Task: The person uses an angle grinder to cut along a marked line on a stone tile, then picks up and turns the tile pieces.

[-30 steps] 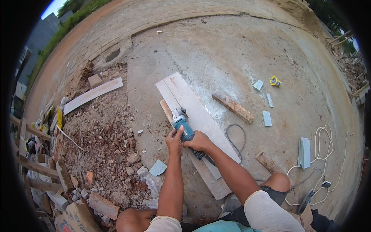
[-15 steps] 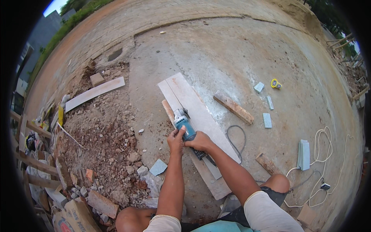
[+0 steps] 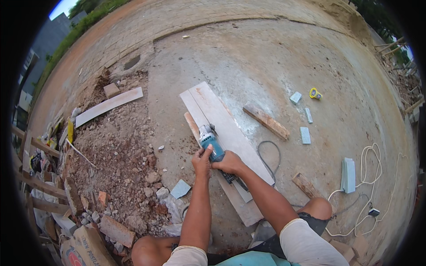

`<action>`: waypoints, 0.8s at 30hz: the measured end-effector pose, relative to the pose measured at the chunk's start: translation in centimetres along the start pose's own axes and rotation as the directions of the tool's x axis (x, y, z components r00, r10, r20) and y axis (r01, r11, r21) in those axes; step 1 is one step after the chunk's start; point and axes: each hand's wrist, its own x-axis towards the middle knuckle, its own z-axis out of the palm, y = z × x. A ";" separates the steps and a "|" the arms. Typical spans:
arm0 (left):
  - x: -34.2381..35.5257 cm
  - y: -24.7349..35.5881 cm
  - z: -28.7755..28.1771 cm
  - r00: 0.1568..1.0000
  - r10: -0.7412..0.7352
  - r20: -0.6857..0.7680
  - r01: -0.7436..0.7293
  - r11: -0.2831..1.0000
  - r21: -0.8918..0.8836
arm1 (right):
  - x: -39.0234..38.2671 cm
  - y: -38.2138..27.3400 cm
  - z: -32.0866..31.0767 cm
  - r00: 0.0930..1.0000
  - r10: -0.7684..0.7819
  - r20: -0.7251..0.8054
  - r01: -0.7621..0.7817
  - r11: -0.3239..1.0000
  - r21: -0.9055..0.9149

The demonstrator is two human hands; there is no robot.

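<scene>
Both of my hands are closed around a teal angle grinder (image 3: 213, 148). My left hand (image 3: 202, 162) grips its left side, the thumb along the body. My right hand (image 3: 230, 162) wraps the rear part from the right. The grinder's head and disc rest at a long, pale tile plank (image 3: 230, 128), over a straight dark line that runs lengthwise to the plank's far end. A narrow strip of the plank lies left of that line. Under the plank, a wooden piece (image 3: 192, 125) shows at the left, and another pale plank (image 3: 242, 210) sticks out toward me.
Rubble (image 3: 120, 159) covers the ground at left, with a loose pale plank (image 3: 108, 106) on it. Wood blocks (image 3: 266, 121), bluish tile pieces (image 3: 305, 135) and a yellow tape roll (image 3: 315, 93) lie to the right. A grey cable (image 3: 278, 159) loops beside the plank; a white cord (image 3: 364, 166) lies farther right.
</scene>
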 end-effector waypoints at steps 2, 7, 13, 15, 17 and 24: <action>0.4 -0.3 -0.3 1.000 0.002 -0.011 -0.001 0.999 0.035 | -0.2 -0.2 -0.1 1.000 0.002 0.016 -0.002 1.000 0.015; 0.4 -0.5 -0.3 1.000 -0.029 0.005 0.029 1.000 0.008 | -0.3 0.0 -0.2 1.000 -0.002 0.007 0.002 1.000 0.009; 0.1 -0.3 0.0 1.000 -0.021 -0.004 0.021 1.000 -0.016 | -0.4 0.1 -0.2 1.000 0.001 0.024 -0.002 1.000 0.024; 0.1 -0.2 -0.1 1.000 -0.018 -0.010 0.018 1.000 -0.019 | -0.4 -0.1 -0.2 0.999 -0.001 0.036 0.000 1.000 0.031; 0.1 -0.2 -0.1 1.000 -0.022 -0.009 0.021 1.000 -0.018 | -0.4 0.0 -0.1 1.000 0.007 0.025 -0.008 1.000 0.027; -0.3 0.4 0.3 0.998 -0.066 0.004 0.066 0.998 0.009 | 0.5 1.2 0.7 0.999 0.004 -0.033 -0.004 1.000 -0.013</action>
